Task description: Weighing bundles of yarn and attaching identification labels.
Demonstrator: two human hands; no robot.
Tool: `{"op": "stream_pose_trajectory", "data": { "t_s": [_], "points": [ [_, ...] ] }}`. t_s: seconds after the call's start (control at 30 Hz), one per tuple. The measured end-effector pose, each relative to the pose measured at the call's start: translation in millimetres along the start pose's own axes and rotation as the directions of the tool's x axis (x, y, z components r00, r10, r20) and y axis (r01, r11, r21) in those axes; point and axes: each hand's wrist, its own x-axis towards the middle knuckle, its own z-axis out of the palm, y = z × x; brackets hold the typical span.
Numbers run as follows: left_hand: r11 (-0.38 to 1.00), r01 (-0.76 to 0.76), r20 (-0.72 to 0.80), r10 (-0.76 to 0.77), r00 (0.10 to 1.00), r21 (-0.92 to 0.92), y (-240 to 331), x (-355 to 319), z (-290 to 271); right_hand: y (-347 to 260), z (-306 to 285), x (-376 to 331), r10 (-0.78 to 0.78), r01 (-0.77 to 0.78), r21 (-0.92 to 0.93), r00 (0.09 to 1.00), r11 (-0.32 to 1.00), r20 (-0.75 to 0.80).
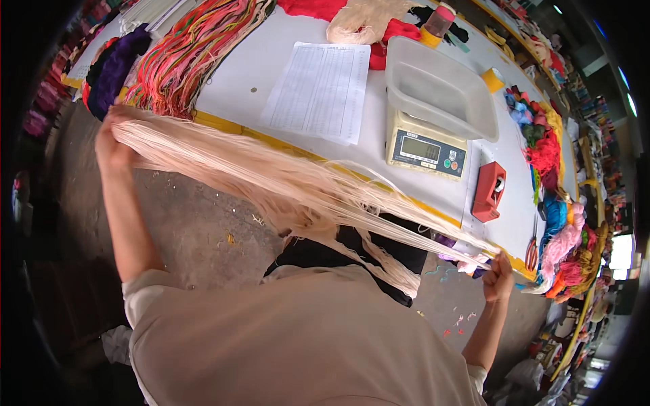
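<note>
A long skein of pale cream-pink yarn [237, 152] stretches across in front of me, along the near edge of the table. My left hand [116, 139], raised at the far left, is closed around its thick end. At the right, my right hand [499, 277] pinches the thinner, drawn-out strands close to the table's corner. Between the hands the strands spread, and a loose bunch [389, 267] hangs down over my lap. Some loose threads stray onto the table edge.
On the white table [237, 74] stand a digital scale [426, 150] with a clear plastic tray [440, 95], a red tape dispenser [489, 191] and a printed sheet [318, 91]. Multicoloured yarn [196, 51] lies at the left; scissors [531, 254] and more skeins [569, 237] lie right.
</note>
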Motion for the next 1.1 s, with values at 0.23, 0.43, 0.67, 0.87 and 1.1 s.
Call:
{"op": "stream_pose_trajectory", "data": {
  "t_s": [0.23,0.43,0.67,0.87,1.1],
  "points": [
    [0.859,-0.477,-0.218,0.509,0.833,0.184,46,-5,-2,-2,-73,-11,-0.052,-0.142,-0.388,0.892,0.911,-0.449],
    [0.972,-0.145,0.169,0.114,0.979,0.185,-167,-21,39,-105,100,-68,-0.398,0.467,-0.017,0.772,0.884,0.495],
    [0.806,0.134,-0.277,0.038,0.96,0.576,-339,-7,59,-279,272,-41,-0.656,0.539,0.425,0.363,0.727,0.662],
    [0.262,-0.024,0.012,0.048,0.999,0.965,-371,-5,34,-325,350,11,-0.791,0.714,0.394,0.374,0.578,0.484],
    [0.076,-0.203,0.191,0.14,0.972,0.976,-374,-9,27,-287,363,70,-0.703,0.854,0.132,0.315,0.503,0.637]
  ]
}}
